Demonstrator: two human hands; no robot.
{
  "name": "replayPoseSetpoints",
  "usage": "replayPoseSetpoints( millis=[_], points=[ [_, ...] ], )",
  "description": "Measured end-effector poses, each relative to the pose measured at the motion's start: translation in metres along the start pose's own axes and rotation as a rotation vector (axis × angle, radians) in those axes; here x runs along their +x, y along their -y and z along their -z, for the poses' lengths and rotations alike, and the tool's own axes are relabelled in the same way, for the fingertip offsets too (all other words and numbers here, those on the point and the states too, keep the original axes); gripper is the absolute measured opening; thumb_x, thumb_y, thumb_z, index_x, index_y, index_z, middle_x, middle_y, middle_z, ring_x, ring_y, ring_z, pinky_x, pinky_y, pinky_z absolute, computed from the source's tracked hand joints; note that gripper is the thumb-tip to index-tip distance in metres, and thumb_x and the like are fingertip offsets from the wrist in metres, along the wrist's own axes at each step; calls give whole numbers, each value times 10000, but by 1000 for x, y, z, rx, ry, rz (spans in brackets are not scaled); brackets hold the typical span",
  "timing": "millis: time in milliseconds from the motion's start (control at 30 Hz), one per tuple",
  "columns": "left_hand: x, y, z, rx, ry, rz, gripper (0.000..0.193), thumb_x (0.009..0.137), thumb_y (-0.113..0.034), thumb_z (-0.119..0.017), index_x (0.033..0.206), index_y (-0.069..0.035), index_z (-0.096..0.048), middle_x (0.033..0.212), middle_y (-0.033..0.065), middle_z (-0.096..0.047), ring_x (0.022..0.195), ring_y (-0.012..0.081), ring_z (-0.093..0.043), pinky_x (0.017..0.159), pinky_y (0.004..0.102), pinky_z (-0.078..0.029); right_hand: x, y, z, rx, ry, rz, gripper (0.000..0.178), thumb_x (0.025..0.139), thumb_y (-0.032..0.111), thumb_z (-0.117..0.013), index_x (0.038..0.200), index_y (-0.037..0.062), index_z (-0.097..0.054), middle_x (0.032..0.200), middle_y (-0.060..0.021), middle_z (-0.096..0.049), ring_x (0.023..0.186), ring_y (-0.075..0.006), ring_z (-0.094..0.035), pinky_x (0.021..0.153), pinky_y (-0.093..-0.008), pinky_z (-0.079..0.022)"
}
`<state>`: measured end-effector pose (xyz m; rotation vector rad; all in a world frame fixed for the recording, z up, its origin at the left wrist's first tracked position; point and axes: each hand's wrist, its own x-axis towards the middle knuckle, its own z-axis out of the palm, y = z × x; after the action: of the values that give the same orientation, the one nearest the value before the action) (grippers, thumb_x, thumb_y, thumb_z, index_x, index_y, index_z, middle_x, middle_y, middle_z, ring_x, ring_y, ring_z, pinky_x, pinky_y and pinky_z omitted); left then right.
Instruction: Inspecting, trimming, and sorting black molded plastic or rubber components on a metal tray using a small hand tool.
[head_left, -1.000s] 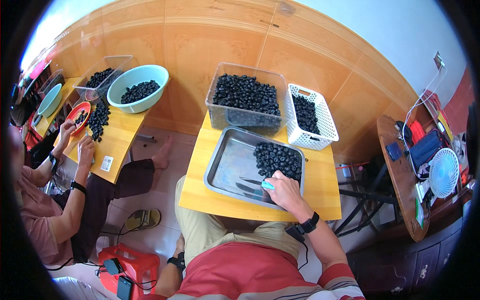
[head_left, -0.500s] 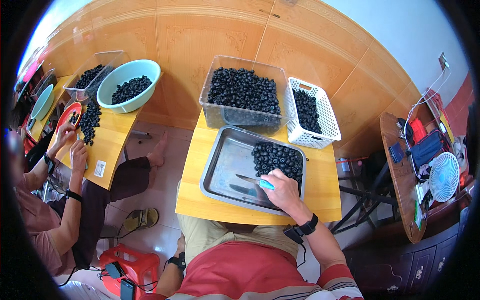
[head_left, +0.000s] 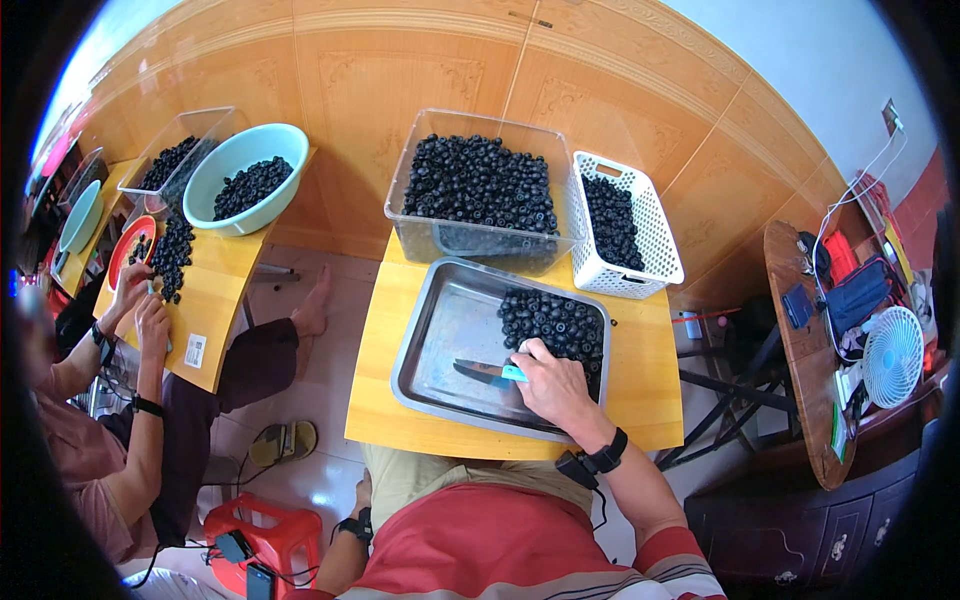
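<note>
My right hand (head_left: 553,382) is closed round the light-blue handle of a small knife (head_left: 480,371). Its blade points left, low over the bare part of a shallow metal tray (head_left: 425,310). Small round blue-black fruits (head_left: 548,318), which look like blueberries, are heaped in the tray's right half, and my fingers are right at the heap's near edge. My left hand (head_left: 363,492) hangs low beside my left thigh, off the table; its fingers are mostly hidden.
Behind the tray stand a clear plastic bin (head_left: 478,190) and a white perforated basket (head_left: 655,240), both holding the same fruits. At left a co-worker (head_left: 140,310) works by a pale-green basin (head_left: 205,180). A red stool (head_left: 265,520) is at lower left, a fan (head_left: 893,346) at right.
My right hand has shifted slightly left with the knife, and the blade has swung to a flatter, lower position over the tray. The whole view has shifted a little.
</note>
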<state>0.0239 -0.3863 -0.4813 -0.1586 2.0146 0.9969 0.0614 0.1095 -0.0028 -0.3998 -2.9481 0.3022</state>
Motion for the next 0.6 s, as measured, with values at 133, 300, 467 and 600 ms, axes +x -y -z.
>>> replayPoseSetpoints(
  millis=[133, 300, 467, 600],
  points=[
    [30, -66, -29, 1, -8, 36, 811, 965, -619, -386, 1158, 134, -615, 1190, 314, -634, 1129, 452, -593, 984, 431, -451, 3, 2, -6, 7, -11, 55, 225, 811, 102, -655, 1022, 37, -699, 1103, -78, -615, 701, -312, -689, 608, -434, -566],
    [31, -73, -29, 21, 0, 64, 814, 964, -620, -386, 1147, 138, -620, 1180, 321, -637, 1126, 458, -593, 981, 433, -452, 3, 1, -6, 12, -33, 68, 210, 811, 97, -655, 1010, 52, -706, 1062, -76, -619, 691, -306, -686, 587, -432, -561],
    [27, -75, -35, -3, -160, 79, 788, 969, -569, -401, 1018, 180, -642, 1034, 369, -651, 1046, 482, -616, 932, 463, -457, 5, 6, -7, -10, -7, 71, 185, 861, 100, -591, 1000, 65, -709, 995, -100, -604, 656, -311, -678, 571, -436, -554],
    [-2, -109, -25, -46, -115, 6, 762, 972, -549, -407, 965, 174, -648, 947, 334, -680, 951, 469, -639, 885, 468, -471, 2, 0, -11, -49, 35, 46, 203, 879, 107, -565, 1023, 68, -703, 999, -109, -602, 644, -320, -675, 568, -439, -552]
  ],
)
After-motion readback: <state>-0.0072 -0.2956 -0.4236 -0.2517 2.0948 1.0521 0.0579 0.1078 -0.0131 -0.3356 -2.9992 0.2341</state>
